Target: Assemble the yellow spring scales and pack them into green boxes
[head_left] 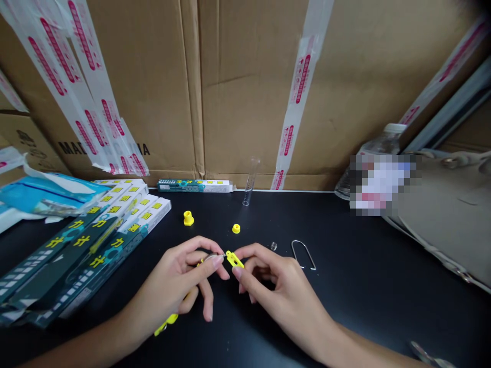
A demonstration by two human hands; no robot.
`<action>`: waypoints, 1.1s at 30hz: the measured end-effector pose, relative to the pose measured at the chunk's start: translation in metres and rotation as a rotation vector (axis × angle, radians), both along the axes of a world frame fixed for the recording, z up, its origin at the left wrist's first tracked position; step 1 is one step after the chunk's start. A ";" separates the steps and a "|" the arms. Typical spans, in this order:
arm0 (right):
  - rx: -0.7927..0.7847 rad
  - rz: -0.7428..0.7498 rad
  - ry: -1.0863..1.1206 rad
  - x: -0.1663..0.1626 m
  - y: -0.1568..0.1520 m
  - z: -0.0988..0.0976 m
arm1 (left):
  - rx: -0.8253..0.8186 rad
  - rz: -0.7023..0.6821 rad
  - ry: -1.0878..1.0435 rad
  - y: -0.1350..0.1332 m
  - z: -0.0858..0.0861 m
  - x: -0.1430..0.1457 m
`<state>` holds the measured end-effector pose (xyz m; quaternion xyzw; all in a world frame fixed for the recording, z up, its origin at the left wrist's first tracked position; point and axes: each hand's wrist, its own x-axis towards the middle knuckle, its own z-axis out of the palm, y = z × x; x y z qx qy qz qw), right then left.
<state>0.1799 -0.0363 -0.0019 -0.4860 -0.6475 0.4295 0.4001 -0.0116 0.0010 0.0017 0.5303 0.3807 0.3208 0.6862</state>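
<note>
Between the thumb and index finger of my right hand (270, 276) is a small yellow plastic piece (234, 259) with a slot and a small eyelet end. My left hand (187, 278) pinches a thin metal wire piece (224, 255), whose tip meets or nearly meets that eyelet; the fingers hide most of it. Another yellow plastic part (166, 325) shows below my left wrist. Beyond my hands stand a yellow flanged cap (188, 218) and a smaller yellow cap (236, 229). A small spring coil (273, 246) and a bent metal wire loop (304, 255) lie beyond my right hand.
A clear graduated tube (249, 186) stands upright near the cardboard box (238, 92) at the back. Printed slim boxes (111, 230) and a blue packet (49, 191) lie left. At right are a plastic bottle (387, 138), a beige bag (445, 214) and a metal object (425, 352).
</note>
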 end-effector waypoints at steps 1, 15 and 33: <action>0.000 -0.003 0.000 0.000 0.000 0.000 | -0.002 -0.001 -0.001 0.000 0.000 0.000; 0.011 -0.030 -0.029 -0.003 -0.001 0.002 | 0.100 0.083 0.118 -0.005 -0.001 0.000; 0.087 -0.011 -0.133 -0.003 -0.005 0.002 | 0.171 0.115 0.156 -0.009 0.000 0.002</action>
